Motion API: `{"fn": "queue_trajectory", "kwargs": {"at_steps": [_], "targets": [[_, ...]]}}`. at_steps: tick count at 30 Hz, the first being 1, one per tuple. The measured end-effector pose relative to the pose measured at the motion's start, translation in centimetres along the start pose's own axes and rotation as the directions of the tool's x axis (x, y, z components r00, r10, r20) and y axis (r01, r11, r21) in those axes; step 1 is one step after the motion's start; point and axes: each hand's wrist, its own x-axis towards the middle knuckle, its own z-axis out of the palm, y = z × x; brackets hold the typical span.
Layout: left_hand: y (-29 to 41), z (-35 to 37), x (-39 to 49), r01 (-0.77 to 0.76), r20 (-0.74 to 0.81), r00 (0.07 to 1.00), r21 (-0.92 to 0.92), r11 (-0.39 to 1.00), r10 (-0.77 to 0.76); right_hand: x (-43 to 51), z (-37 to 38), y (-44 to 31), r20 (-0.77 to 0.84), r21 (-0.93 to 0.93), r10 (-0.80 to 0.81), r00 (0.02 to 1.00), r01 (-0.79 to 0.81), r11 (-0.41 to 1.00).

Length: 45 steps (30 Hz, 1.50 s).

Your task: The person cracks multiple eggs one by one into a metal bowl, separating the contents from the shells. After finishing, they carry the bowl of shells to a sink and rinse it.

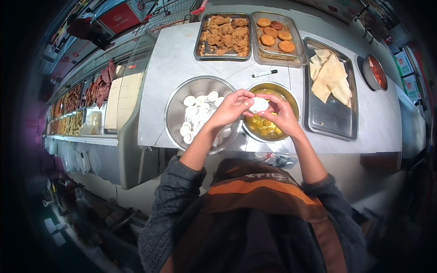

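My left hand (233, 108) and my right hand (280, 114) meet over the near part of a metal bowl, both gripping one white egg (258, 105). A little yellow shows at the egg's right edge. The bowl of cracked eggs (296, 102) beneath holds several yolks in clear egg white, partly hidden by my right hand. Left of it stands a wider steel bowl (174, 102) with several white eggs or eggshells (189, 100); my left forearm crosses over its right side. Whether all of those are whole cannot be told.
Behind the bowls lie a marker pen (264, 73), a tray of fried pieces (225, 36) and a basket of round fried cakes (268, 40). To the right are a metal tray (333, 126) with flat sheets and a small bowl (375, 73). A glass-fronted food display (131, 102) adjoins the left side.
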Motion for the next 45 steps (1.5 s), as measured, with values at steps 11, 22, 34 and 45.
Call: {"fn": "queue_trajectory", "kwargs": {"at_steps": [11,22,34,45], "targets": [[0.3,3.3,1.5,-0.048,-0.032,0.997,0.417,0.908,0.067,-1.6,-1.6,1.3,-0.153,-0.083,-0.094,0.984,0.082,0.993],[-0.7,3.7,2.4,-0.033,-0.058,0.994,0.626,0.779,0.090,-1.6,-2.1,3.0,-0.234,-0.105,-0.011,0.972,-0.014,0.994],[-3.0,4.0,3.6,-0.041,-0.109,0.982,0.668,0.743,0.152,-1.0,-2.2,4.6,-0.335,-0.261,0.061,0.940,-0.154,0.953],[-4.2,2.9,4.9,0.028,-0.102,0.994,0.550,0.834,0.034,-0.6,-3.3,7.0,-0.319,-0.165,0.046,0.947,-0.104,0.981]]}}
